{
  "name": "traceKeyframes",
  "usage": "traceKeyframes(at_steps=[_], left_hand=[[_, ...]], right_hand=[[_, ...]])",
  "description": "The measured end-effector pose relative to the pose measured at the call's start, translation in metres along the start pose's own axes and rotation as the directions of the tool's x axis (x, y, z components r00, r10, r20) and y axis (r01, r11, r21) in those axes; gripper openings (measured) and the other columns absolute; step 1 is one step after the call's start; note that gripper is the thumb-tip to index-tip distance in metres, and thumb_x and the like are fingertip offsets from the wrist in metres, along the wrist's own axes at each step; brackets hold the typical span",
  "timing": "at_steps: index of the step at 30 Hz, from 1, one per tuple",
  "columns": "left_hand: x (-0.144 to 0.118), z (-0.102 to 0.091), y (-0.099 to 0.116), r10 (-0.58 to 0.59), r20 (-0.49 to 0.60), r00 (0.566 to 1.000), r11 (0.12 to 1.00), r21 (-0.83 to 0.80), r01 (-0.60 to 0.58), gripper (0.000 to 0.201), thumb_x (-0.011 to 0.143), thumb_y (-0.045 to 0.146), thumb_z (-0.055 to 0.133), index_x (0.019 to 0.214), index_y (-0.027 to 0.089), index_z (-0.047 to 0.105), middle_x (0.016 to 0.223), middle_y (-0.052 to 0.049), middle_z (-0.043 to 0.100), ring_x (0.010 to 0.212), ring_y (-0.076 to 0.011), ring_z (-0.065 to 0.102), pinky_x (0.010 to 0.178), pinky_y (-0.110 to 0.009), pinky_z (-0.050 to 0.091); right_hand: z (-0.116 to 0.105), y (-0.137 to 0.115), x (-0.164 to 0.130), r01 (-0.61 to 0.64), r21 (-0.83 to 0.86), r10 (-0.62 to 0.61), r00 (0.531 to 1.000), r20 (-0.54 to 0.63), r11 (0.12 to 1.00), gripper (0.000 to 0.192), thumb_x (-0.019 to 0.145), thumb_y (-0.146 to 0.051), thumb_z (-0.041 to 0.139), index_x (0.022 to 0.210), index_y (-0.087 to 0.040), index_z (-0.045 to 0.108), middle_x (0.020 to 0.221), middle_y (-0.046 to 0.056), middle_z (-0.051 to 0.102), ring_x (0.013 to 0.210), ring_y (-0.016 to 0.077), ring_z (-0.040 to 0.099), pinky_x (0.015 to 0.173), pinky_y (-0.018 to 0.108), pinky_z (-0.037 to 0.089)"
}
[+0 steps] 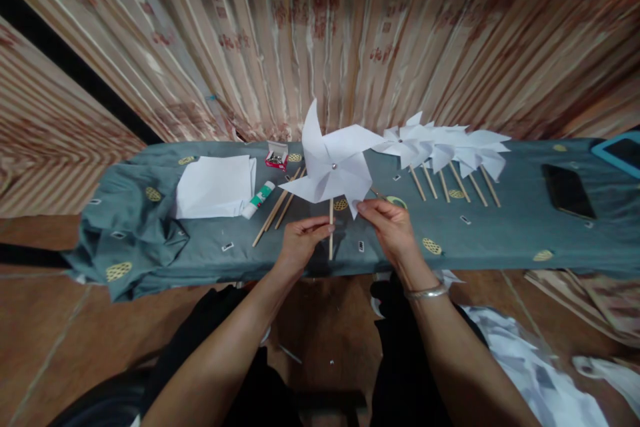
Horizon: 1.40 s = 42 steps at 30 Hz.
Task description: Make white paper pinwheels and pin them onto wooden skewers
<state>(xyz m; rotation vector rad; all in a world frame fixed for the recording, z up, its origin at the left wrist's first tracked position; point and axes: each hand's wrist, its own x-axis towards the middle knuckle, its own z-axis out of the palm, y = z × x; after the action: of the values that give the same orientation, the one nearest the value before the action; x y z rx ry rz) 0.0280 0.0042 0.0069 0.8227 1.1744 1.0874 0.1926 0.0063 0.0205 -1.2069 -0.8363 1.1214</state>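
A white paper pinwheel (334, 161) with a metal pin at its centre stands upright on a thin wooden stick (331, 240) above a low bench draped in grey-green cloth (500, 233). My left hand (301, 242) pinches the stick just below the paper. My right hand (391, 227), a silver bangle on its wrist, pinches the tip of the lower right blade. Both hands are at the bench's near edge.
Several finished pinwheels (445, 147) lie in a row at right. At left lie white paper sheets (215, 185), a glue stick (259, 199), a small box of pins (277, 156) and loose sticks (277, 209). A black phone (568, 191) and a blue tablet (619, 152) lie far right. Paper scraps (540, 373) litter the floor.
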Motion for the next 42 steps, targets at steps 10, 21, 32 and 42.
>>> traceKeyframes(at_steps=[10,21,32,42], left_hand=[[-0.001,0.002,-0.002,-0.005,0.021,1.0,0.998,-0.063,0.006,0.034,0.043,0.033,0.09,0.072,0.02,0.079,0.075,-0.004,0.078,0.071,-0.0182,0.068,0.084,-0.035,0.053],[-0.001,0.003,-0.004,-0.02,0.008,1.0,0.998,-0.067,0.02,0.032,0.044,0.031,0.09,0.072,0.019,0.079,0.071,-0.003,0.076,0.068,-0.0172,0.067,0.078,-0.033,0.054],[-0.007,0.007,-0.002,-0.062,0.066,0.996,0.996,-0.058,0.066,0.032,0.044,0.031,0.09,0.072,0.02,0.079,0.075,-0.004,0.078,0.07,-0.0173,0.068,0.081,-0.033,0.053],[-0.012,0.011,-0.004,-0.09,0.12,0.989,0.995,-0.033,0.094,0.03,0.044,0.031,0.09,0.071,0.02,0.079,0.074,-0.003,0.078,0.069,-0.0171,0.069,0.079,-0.032,0.054]], right_hand=[[0.012,0.002,-0.008,-0.015,-0.052,0.02,0.994,0.107,0.999,0.03,0.049,-0.045,0.089,0.056,-0.021,0.071,0.056,-0.004,0.063,0.055,0.0108,0.052,0.058,0.027,0.044],[-0.003,0.002,0.001,0.093,-0.206,-0.074,0.992,0.099,0.974,0.035,0.065,-0.06,0.076,0.069,-0.025,0.078,0.075,0.002,0.076,0.075,0.0195,0.067,0.073,0.032,0.052],[-0.019,-0.01,0.026,0.136,-0.062,-0.142,0.983,-0.119,0.989,0.033,0.063,-0.05,0.082,0.081,-0.024,0.076,0.085,0.003,0.077,0.079,0.0172,0.068,0.083,0.033,0.052],[-0.028,-0.026,0.046,0.036,0.231,-0.014,0.996,-0.092,0.972,0.036,0.057,-0.041,0.089,0.084,-0.022,0.075,0.077,-0.001,0.076,0.07,0.0092,0.069,0.061,0.016,0.054]])
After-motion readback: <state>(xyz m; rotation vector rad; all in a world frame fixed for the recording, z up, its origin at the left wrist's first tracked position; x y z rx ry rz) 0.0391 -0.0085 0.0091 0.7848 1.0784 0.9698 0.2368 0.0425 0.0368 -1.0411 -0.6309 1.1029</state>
